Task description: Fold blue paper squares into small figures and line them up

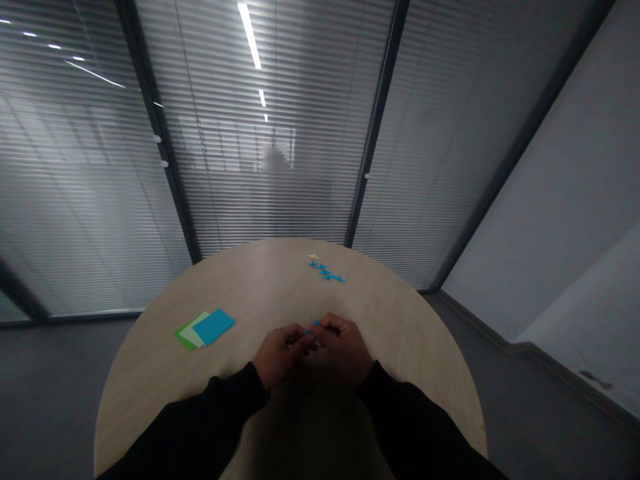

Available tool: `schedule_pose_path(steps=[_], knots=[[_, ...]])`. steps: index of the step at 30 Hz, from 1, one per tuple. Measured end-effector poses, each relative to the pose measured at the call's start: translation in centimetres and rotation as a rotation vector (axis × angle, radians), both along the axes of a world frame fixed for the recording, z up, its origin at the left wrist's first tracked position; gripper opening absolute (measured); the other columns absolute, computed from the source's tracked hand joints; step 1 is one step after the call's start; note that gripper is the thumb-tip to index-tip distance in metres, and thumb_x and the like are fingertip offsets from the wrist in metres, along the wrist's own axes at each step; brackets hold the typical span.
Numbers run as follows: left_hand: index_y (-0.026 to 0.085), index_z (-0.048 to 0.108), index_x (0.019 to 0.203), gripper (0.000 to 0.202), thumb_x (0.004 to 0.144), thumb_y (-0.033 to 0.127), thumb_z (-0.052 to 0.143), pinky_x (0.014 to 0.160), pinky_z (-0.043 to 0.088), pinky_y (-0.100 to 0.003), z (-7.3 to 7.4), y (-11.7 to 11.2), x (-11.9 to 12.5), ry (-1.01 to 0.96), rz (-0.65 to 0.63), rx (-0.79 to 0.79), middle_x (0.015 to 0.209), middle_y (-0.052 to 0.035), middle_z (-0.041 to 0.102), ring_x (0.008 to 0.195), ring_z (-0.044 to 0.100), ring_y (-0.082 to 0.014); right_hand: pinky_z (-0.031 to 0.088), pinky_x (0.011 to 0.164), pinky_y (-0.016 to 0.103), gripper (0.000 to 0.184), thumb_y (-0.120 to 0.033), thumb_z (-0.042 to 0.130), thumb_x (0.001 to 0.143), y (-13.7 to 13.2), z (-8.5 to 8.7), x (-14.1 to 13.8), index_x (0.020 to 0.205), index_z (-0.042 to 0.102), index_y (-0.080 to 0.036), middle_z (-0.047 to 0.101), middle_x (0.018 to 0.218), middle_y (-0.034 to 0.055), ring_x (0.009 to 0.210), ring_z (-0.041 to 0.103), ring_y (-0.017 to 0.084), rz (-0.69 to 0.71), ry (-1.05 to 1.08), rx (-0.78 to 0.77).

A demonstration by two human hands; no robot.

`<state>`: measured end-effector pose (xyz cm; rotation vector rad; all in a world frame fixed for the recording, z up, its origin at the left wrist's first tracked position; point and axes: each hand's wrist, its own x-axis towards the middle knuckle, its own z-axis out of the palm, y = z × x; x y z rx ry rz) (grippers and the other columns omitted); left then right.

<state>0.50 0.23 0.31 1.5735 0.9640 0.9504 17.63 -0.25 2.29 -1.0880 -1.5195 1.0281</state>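
Observation:
My left hand (pixel 280 355) and my right hand (pixel 345 347) meet over the near middle of the table. Between their pinched fingertips is a small piece of blue paper (pixel 307 332); only bits of it show, so its shape is hidden. Farther off, several small pointed blue folded-paper pieces (pixel 325 273) lie in a slanting row. A similar yellow folded-paper piece (pixel 313 257) sits at the far end of that row. To the left of my hands rests a fanned stack of paper sheets, with a blue sheet (pixel 214 327) over a pale green sheet (pixel 193 331) and a brighter green sheet (pixel 183 337).
The round wooden table (pixel 400 320) has its curved far edge close to a glass partition with closed blinds (pixel 280 213). A pale wall (pixel 560 200) stands at the right, and grey floor (pixel 55 393) surrounds the table.

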Motion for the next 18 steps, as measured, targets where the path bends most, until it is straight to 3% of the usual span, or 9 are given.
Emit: schedule_pose_path(steps=[5,11,15,18], knots=[[0.015,0.066,0.086,0.036,0.083,0.051,0.066,0.06,0.046,-0.027,0.1,0.1,0.0,-0.051,0.102,-0.02,0.075,-0.0049,0.069,0.065,0.061,-0.0158,0.043,0.055,0.026,0.028,-0.045,0.065,0.082,0.3,-0.7,-0.3,0.074,0.062,-0.019,0.059,0.063,-0.0013,0.058,0.053,0.014,-0.016,0.018,-0.052],[0.017,0.062,0.083,0.043,0.078,0.059,0.068,0.057,0.046,-0.026,0.4,0.2,-0.1,-0.172,0.153,-0.072,0.069,0.0005,0.061,0.059,0.056,-0.0133,0.05,0.065,0.029,0.032,-0.044,0.072,0.076,0.4,-1.2,-0.5,0.093,0.069,-0.018,0.072,0.084,0.0048,0.07,0.063,0.017,0.053,0.1,-0.116],[0.017,0.063,0.089,0.043,0.081,0.058,0.065,0.057,0.045,-0.026,0.1,0.2,0.1,-0.11,0.139,-0.073,0.074,-0.0022,0.064,0.063,0.058,-0.0151,0.048,0.063,0.029,0.026,-0.044,0.068,0.08,0.3,-1.4,-0.4,0.083,0.069,-0.018,0.07,0.074,0.0034,0.067,0.063,0.017,0.005,0.034,-0.045],[0.018,0.061,0.098,0.04,0.077,0.05,0.072,0.061,0.047,-0.027,0.0,0.0,0.4,-0.107,0.315,0.045,0.086,-0.0045,0.067,0.07,0.061,-0.0168,0.047,0.062,0.029,0.026,-0.045,0.069,0.081,0.1,-1.5,-0.5,0.079,0.069,-0.019,0.068,0.072,0.0031,0.067,0.062,0.018,-0.056,0.018,-0.024]])
